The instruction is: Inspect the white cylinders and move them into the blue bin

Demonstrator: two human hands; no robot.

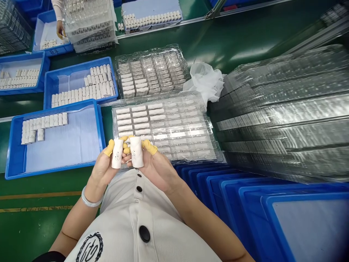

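My left hand (105,165) grips a small white cylinder-shaped part (117,154) upright, with yellow finger cots on its fingertips. My right hand (152,163) holds a second white part (136,152) right beside it; the two parts nearly touch. Both hands hover at the near edge of a clear plastic blister tray (191,131) whose left columns hold white parts. To the left lies a blue bin (16,153) with a short row of the same white parts (43,123).
A second clear tray (151,71) lies behind the first. More blue bins (49,91) with white parts sit at the left. Tall stacks of clear trays (286,116) fill the right, nested blue bins (245,196) near right. Another person's hand (60,29) works at the far left.
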